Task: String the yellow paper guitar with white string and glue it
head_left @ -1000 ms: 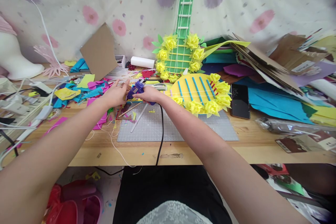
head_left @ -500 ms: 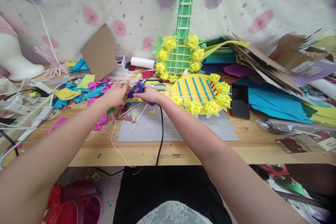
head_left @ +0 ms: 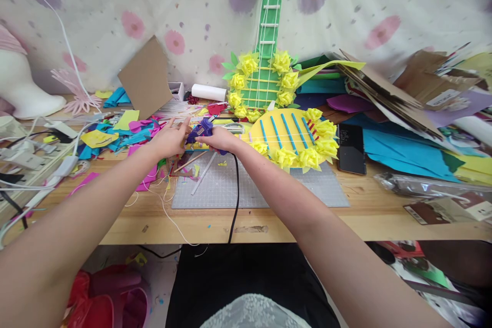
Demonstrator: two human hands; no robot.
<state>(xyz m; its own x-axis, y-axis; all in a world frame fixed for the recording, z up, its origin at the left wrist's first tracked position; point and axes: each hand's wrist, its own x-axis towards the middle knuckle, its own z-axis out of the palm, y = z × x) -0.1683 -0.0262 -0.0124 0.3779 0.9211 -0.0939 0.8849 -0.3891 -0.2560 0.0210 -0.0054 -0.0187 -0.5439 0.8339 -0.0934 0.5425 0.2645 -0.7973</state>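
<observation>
My right hand (head_left: 222, 139) is wrapped round a dark blue glue gun (head_left: 200, 131), whose black cord hangs over the table edge. The gun points left, towards my left hand (head_left: 172, 137). That hand is at the left end of a yellow paper guitar (head_left: 282, 127), fingers above its narrow neck and thumb below; the exact contact is partly hidden. The guitar lies across a grey cutting mat (head_left: 265, 189), with blue strips, white strings and yellow paper flowers on its body. Behind it, a green paper guitar (head_left: 264, 79) with yellow flowers leans upright against the curtain.
Paper scraps (head_left: 130, 136) and white string litter the left side, near a power strip (head_left: 42, 169) with cables. A cardboard piece (head_left: 146, 77) stands behind. On the right are a phone (head_left: 351, 148), blue sheets (head_left: 403, 151) and stacked cardboard (head_left: 400, 95).
</observation>
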